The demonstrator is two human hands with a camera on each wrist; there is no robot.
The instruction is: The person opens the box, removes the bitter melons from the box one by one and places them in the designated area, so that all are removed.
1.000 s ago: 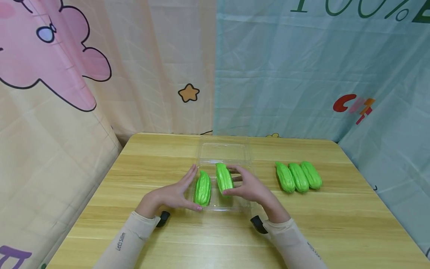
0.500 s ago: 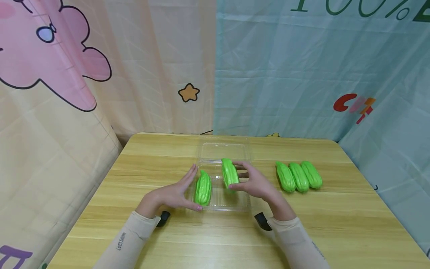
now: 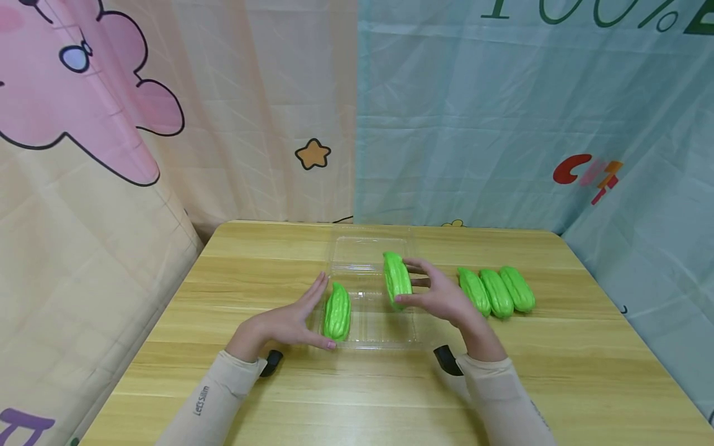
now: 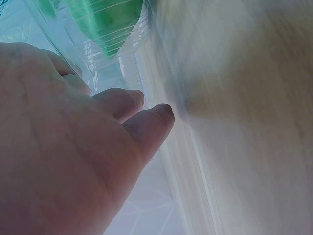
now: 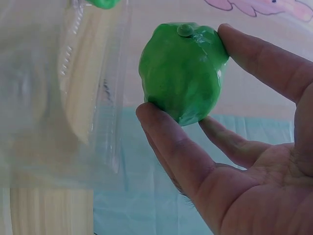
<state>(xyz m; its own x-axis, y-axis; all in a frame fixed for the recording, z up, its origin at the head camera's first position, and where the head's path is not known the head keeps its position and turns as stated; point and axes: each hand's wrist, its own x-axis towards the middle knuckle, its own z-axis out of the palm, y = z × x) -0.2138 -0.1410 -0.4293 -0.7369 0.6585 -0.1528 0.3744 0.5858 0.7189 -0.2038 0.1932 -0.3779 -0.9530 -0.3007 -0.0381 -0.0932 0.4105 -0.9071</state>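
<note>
A clear plastic clamshell box [image 3: 375, 342] lies with its lid [image 3: 370, 248] folded back on the table. Inside its left part rests one green bitter melon [image 3: 337, 313]. My left hand [image 3: 287, 319] spreads its straight fingers and thumb along the box's left side; in the left wrist view, that hand [image 4: 83, 137] is beside the clear wall. Between thumb and fingers, my right hand [image 3: 440, 294] pinches another bitter melon [image 3: 396, 279], raised above the box's right side. The right wrist view gives this held bitter melon [image 5: 181, 73] end-on, apart from the box.
Three more bitter melons [image 3: 496, 294] lie side by side on the wooden table [image 3: 558, 371], right of the box. Behind the table's far edge hang printed curtains [image 3: 457, 124].
My right hand has carried its bitter melon up and to the right, from over the middle of the box to its right side. The left hand has stayed in place.
</note>
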